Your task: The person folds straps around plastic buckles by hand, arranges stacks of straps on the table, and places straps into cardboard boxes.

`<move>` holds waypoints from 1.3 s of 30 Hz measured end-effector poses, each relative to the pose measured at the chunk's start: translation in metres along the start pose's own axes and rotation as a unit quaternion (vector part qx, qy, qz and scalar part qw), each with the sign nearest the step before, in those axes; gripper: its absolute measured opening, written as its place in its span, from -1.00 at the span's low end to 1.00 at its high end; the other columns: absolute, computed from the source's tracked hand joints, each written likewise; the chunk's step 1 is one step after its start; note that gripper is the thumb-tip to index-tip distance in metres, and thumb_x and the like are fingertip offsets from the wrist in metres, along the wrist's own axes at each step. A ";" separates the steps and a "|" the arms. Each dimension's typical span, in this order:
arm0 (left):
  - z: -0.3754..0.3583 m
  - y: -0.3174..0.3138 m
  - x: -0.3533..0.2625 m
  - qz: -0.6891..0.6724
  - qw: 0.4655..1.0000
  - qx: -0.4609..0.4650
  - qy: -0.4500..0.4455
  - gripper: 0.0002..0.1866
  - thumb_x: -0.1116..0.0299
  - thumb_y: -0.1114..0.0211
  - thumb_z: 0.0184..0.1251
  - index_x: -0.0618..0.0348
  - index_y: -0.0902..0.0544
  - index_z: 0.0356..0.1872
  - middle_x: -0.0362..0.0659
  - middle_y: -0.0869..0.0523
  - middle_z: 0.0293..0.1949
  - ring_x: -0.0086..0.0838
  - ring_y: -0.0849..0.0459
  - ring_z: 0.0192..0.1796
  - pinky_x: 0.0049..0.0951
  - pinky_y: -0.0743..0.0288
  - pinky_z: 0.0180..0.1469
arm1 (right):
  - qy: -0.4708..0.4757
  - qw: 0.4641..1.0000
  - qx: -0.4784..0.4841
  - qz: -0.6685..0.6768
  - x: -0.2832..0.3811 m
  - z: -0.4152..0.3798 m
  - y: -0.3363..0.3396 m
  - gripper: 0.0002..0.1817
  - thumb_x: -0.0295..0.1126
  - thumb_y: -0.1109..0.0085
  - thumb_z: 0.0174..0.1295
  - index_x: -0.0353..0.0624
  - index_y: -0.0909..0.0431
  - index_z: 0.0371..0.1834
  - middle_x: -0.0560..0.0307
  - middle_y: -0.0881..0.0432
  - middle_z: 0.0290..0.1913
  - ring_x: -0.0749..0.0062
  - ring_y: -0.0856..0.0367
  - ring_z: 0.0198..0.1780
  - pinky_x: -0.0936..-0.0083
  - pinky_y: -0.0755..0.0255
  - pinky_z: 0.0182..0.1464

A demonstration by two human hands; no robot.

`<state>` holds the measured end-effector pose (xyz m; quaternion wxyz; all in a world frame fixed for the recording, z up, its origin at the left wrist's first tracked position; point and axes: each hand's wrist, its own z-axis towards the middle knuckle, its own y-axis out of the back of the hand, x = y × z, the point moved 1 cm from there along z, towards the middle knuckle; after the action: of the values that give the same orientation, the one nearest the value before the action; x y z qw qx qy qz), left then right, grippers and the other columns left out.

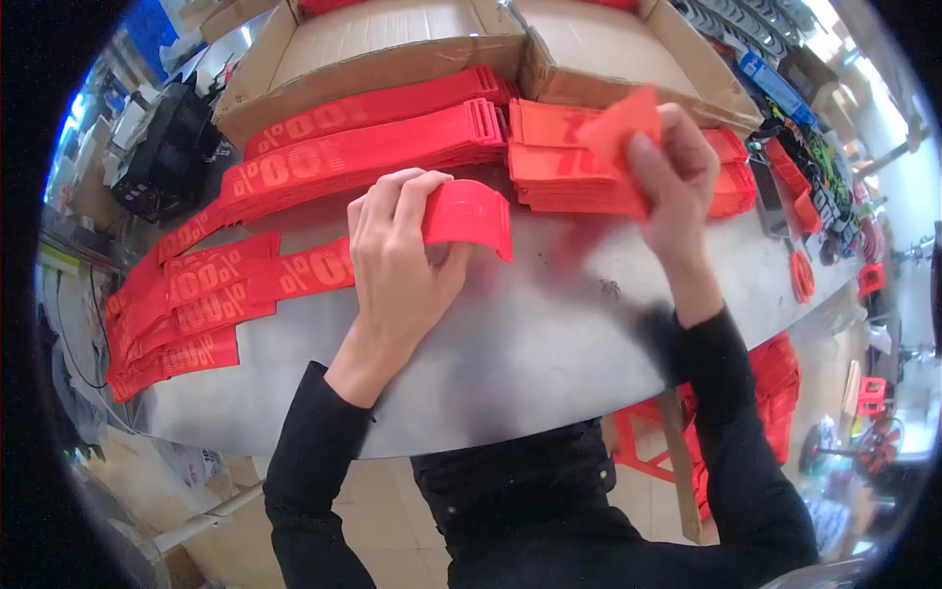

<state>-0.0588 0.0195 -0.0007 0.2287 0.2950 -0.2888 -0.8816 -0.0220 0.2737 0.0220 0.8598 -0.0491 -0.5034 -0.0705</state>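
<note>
My left hand (397, 245) is closed around a red strap (469, 216) with "100%" printed on it. The strap's slotted end curls out past my fingers, and its other part runs left to a fanned pile of red straps (201, 294). Between thumb and fingers, my right hand (679, 187) pinches a flat red-orange piece (628, 123), blurred by motion; its exact kind is not clear. That hand is raised over a stack of folded red straps (559, 162). Behind my left hand, long red straps (343, 167) lie stacked with their slotted ends to the right.
Two open cardboard boxes (392, 49) stand along the back of the grey metal table (549, 363). Red-handled scissors (803, 275) and a dark phone-like object (768, 208) lie at the right. More red material (775, 383) hangs below the table's right front edge.
</note>
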 end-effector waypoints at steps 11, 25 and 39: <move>0.002 0.011 -0.006 -0.109 0.994 -0.016 -0.008 -0.51 0.57 -0.28 0.05 0.22 -0.59 0.12 0.02 -0.67 -0.06 -0.09 -0.65 0.06 -0.21 -0.51 0.16 | -0.333 0.897 0.041 0.288 -0.033 -0.030 -0.043 -0.81 -0.40 -0.31 0.37 -0.27 -0.68 -0.05 0.21 -0.76 -0.27 0.71 -0.61 -0.44 0.76 -0.37 -0.50; -0.003 0.004 -0.010 -0.125 0.978 0.020 -0.168 -0.43 0.27 -0.36 0.24 0.32 -0.52 0.25 0.05 -0.60 0.03 -0.13 -0.59 0.00 -0.27 -0.49 0.09 | -0.299 0.897 0.143 0.292 -0.010 -0.030 -0.041 -0.77 -0.46 -0.29 0.37 -0.36 -0.70 0.00 0.13 -0.77 -0.14 0.62 -0.72 -0.15 0.62 -0.61 -0.04; -0.001 0.003 -0.010 -0.134 0.977 0.068 -0.153 -0.08 -0.39 -0.25 0.26 0.25 -0.46 0.36 0.00 -0.45 -0.09 -0.20 -0.53 -0.13 -0.22 -0.52 -0.12 | -0.321 0.849 0.187 0.375 -0.021 -0.029 -0.036 -0.79 -0.49 -0.29 0.34 -0.33 -0.68 -0.01 0.10 -0.78 -0.14 0.58 -0.75 -0.17 0.61 -0.64 -0.06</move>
<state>-0.0504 0.0221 0.0046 0.0409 0.2078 -0.3375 -0.9172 -0.0140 0.2351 -0.0101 0.6042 -0.0922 -0.6982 0.3727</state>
